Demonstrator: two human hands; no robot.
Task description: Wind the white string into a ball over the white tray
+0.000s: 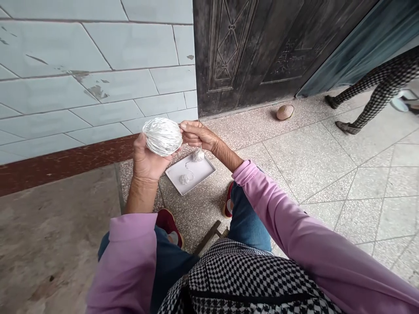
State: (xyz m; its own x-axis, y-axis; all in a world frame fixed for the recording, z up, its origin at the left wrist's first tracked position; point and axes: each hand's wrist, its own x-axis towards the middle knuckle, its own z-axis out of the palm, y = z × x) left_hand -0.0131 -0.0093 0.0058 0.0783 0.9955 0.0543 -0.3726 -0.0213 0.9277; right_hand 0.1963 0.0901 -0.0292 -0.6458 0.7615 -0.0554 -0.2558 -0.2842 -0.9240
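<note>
Left hand (149, 161) cupping the white string ball (163, 137), right hand (198, 134) pinched closed beside it, shallow tray (202, 171) below, small bundle (184, 179) inside

Dark door (248, 52) beside pale tiled wall (127, 46)

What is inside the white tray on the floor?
In the white tray lies a small white clump with a curly strand. A second clump appears at the far side, resting or hanging, I can't tell; it covers the part behind it.
</note>
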